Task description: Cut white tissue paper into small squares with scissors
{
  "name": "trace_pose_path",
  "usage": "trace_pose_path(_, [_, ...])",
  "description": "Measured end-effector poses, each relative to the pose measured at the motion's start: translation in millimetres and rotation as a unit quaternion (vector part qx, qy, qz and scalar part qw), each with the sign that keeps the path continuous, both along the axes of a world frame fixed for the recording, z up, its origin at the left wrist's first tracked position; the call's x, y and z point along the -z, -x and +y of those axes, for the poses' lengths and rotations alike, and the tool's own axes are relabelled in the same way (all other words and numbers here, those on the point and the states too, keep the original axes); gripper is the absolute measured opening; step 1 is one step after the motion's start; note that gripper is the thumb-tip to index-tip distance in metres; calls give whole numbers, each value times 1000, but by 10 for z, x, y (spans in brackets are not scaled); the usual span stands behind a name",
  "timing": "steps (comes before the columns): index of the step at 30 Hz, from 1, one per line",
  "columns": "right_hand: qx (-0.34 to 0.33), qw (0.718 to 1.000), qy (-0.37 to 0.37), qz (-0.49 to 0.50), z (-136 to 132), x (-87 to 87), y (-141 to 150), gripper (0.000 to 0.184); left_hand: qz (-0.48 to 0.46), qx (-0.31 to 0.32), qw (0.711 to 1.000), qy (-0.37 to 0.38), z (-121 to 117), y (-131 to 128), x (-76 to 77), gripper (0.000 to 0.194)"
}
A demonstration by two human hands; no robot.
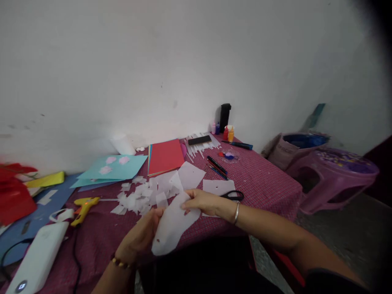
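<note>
Over the near edge of the desk (266, 183), a white sheet (176, 226) hangs tilted between two hands. The right hand (199, 202) has its fingers pinching the sheet near its top; the left hand (147, 228) has its fingers grasping the left edge. Around the sheet, white scraps (137, 199) lie heaped at 10 o'clock, with a yellow glue gun (84, 209) farther out at 9. Red paper (167, 156) sits at 12, pens (217, 165) at 1, and black scissors (228, 197) at 2, their blades hidden behind the right hand.
</note>
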State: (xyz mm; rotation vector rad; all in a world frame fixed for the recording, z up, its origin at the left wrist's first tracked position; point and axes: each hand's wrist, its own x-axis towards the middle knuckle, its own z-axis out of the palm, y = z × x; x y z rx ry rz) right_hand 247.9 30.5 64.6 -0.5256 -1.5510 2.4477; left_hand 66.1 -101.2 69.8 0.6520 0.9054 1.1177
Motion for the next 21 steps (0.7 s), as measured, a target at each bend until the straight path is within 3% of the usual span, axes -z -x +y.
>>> trace_pose_path(4, [73,997,-12,-6,4,13,-60,33,-122,-86,988,-28,-251,33,216,69])
trace_pose_path(8, [96,995,-20,-8,-37,7,-73,34,-43,-161,985,-44,-326,-155,303,56])
trace_pose_path(12, [116,992,-43,-12,-53,-48,-112,32,96,-195,976,17,-272,-301,221,39])
trace_pose_path(15, [111,990,-92,-3,-26,-98,-190,32,116,-216,969,24,-275,-297,104,37])
trace_pose_path(21, [85,981,-168,55,-24,-248,-381,29,123,-278,952,-31,-359,-253,-151,35])
